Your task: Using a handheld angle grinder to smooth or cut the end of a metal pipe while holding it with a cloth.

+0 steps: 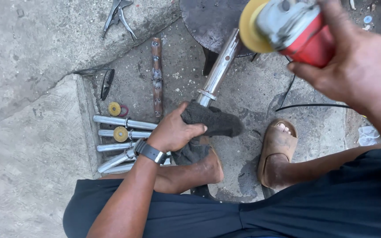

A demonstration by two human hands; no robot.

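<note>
— Head view, looking down: what has the left hand [173, 132] got?

— It's closed around a dark cloth [210, 121] wrapped over the near end of a shiny metal tube [219, 66]. The tube slants up and away, its far end resting against a dark round stand [210, 20].

— And the right hand [353, 66]?

— Clamped on a red-bodied angle grinder [296, 28] with a yellow buffing disc [250, 26], held just beside the tube's upper end; whether the disc touches the tube is hard to say.

— Anything else nearby?

— More polished tubes [122, 141] lie on the concrete floor [27, 145] to the left, with a small yellow disc [121, 134] on them.
</note>
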